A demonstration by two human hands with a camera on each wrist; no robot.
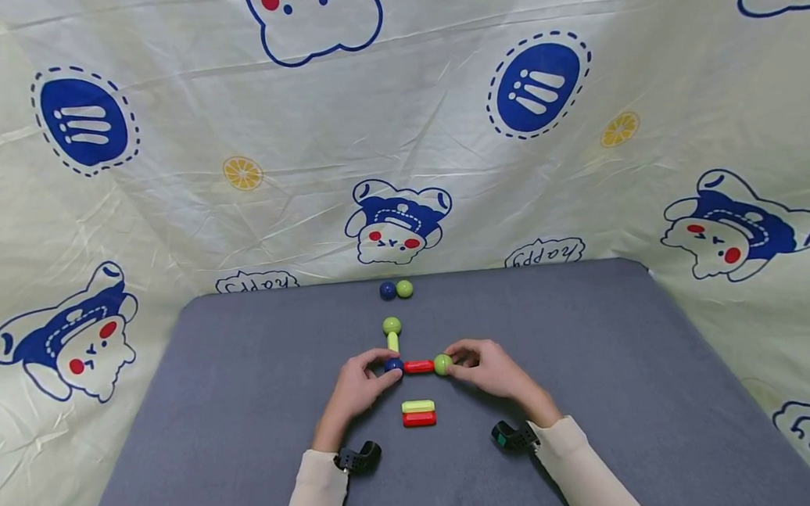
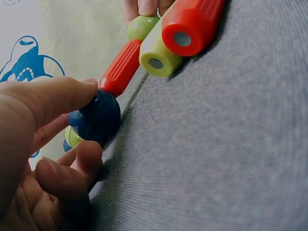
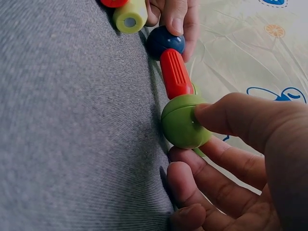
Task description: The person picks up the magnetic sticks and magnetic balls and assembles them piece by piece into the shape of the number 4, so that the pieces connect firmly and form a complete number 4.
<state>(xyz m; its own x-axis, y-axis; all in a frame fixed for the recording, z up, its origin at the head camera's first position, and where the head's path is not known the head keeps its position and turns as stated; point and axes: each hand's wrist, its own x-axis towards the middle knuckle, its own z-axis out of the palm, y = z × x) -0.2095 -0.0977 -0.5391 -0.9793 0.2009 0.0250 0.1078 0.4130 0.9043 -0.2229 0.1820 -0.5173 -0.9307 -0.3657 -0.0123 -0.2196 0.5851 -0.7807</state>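
Note:
My left hand (image 1: 359,382) pinches a dark blue ball (image 2: 98,118) between thumb and fingers. A red ridged rod (image 1: 419,366) runs from that ball to a green ball (image 3: 185,121), which my right hand (image 1: 487,366) pinches at the other end. From the blue ball a yellow-green rod (image 1: 393,341) points away to another green ball (image 1: 392,326), forming a corner. Nearer the body, a loose yellow rod (image 1: 418,406) and a loose red rod (image 1: 419,419) lie side by side; their ends show grey round discs in the left wrist view.
At the table's far edge a second blue ball (image 1: 388,291) sits beside another green ball (image 1: 404,288). The grey cloth-covered table (image 1: 257,357) meets a printed white sheet (image 1: 423,103) behind. Each wrist wears a black device (image 1: 359,458).

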